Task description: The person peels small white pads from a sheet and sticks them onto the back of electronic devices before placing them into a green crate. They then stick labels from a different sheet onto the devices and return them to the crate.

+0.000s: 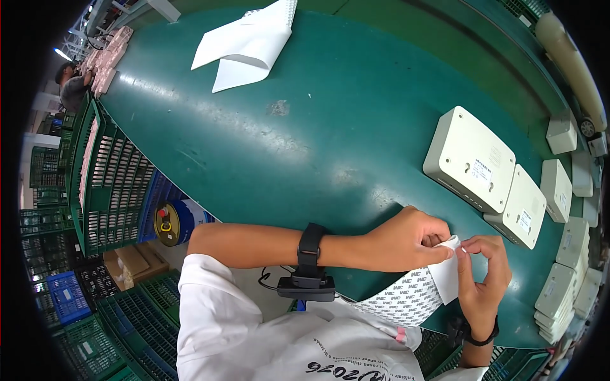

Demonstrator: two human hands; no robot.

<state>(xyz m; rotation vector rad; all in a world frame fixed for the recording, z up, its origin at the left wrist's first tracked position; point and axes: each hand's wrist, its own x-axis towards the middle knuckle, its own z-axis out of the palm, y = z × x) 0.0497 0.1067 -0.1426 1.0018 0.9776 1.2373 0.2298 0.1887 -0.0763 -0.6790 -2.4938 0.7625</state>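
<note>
My left hand (416, 241) is closed on the upper edge of a white adhesive sheet (406, 300). The sheet's backing carries a repeated dark print and hangs in a curve below the hand, down against my shirt; its corner is folded to a plain white side. Close beside that edge, my right hand (486, 273) pinches a small white piece (463, 249) between thumb and forefinger. Whether this piece is still joined to the sheet I cannot tell. Beyond my hands, a cream plastic device (473, 159) with a label lies on the green table (254, 165), touching a second cream device (520, 206).
More white sheets (248, 47) lie folded at the far side. Several cream housings (559, 289) line the right edge, some stacked. Green crates (111, 184), a blue tin (178, 221) and a cardboard box (136, 260) stand at left. A person (73, 86) works far left.
</note>
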